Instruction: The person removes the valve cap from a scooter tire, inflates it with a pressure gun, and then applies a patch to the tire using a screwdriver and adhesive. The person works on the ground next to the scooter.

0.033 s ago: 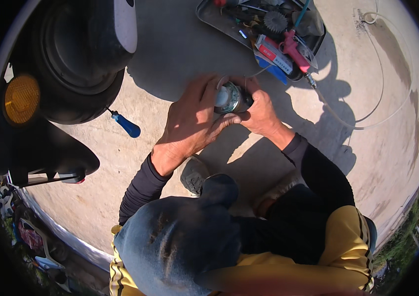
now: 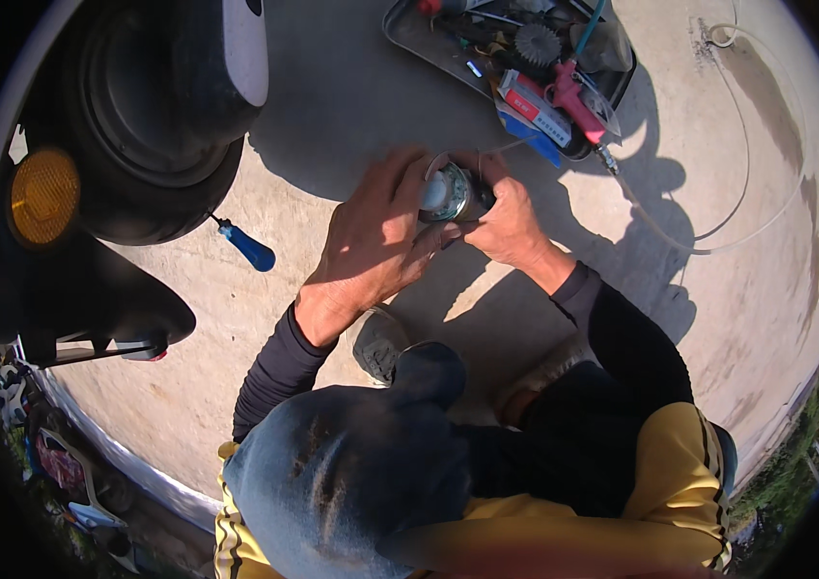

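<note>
In front of me, my left hand (image 2: 371, 222) and my right hand (image 2: 511, 217) close round a small round can (image 2: 452, 198). Its shiny metal rim tilts up toward me, and a whitish round piece shows at the top, next to my left fingers. The right fingers wrap the dark side of the can, while the left thumb reaches under its near edge. My hands hide much of the can, so its exact kind is unclear. A thin pale line runs from near it toward the tray (image 2: 438, 69).
Left stands a vehicle's black tire (image 2: 158, 203) with an amber reflector (image 2: 44, 196). A blue-handled screwdriver (image 2: 247, 245) juts out beside the tire. The tray carries tools, a gear (image 2: 538, 44), a red-and-white box (image 2: 533, 104) and a pink air gun (image 2: 575, 101). Its hose (image 2: 684, 249) loops right.
My left thumb has drawn back slightly along the can's near edge. Both hands stay around the can in nearly the same place.
</note>
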{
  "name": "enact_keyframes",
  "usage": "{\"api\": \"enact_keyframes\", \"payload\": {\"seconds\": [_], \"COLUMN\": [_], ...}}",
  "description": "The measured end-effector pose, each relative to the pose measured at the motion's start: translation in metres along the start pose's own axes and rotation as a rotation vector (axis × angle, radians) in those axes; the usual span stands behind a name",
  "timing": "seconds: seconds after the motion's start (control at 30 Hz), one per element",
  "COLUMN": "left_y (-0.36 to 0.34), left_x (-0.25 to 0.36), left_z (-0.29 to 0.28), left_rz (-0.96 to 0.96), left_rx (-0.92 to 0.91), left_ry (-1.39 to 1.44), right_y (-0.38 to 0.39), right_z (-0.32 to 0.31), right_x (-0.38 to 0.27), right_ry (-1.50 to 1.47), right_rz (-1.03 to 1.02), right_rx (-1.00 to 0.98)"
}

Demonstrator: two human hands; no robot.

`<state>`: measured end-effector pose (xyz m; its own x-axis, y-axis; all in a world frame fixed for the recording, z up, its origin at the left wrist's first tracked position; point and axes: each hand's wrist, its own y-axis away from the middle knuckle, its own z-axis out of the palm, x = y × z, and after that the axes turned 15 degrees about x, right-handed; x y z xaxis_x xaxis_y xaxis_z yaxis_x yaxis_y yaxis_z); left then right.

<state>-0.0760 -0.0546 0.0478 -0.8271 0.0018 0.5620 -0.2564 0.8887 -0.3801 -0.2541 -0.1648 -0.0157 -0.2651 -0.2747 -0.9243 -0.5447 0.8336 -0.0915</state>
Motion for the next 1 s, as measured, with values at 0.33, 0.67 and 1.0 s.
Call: {"api": "enact_keyframes", "payload": {"seconds": [0.33,0.67,1.0], "left_y": [0.003,-0.009,-0.012], "left_x": [-0.007,-0.03,-0.063], "left_z": [0.009,0.031,0.076], "left_rz": [-0.329,-0.402,-0.242], "left_rx": [-0.222,-0.009,0.091], "left_ry": [0.077,0.348,0.144], "right_y": [-0.011,-0.019,-0.027], "right_z": [0.0,0.02,-0.033], "right_x": [0.017,0.033,0.008], "right_ry": [-0.037,-0.029,-0.166], "right_rz": [0.063,-0.079,0.319], "right_rx": [0.039,0.096,-0.115]}}
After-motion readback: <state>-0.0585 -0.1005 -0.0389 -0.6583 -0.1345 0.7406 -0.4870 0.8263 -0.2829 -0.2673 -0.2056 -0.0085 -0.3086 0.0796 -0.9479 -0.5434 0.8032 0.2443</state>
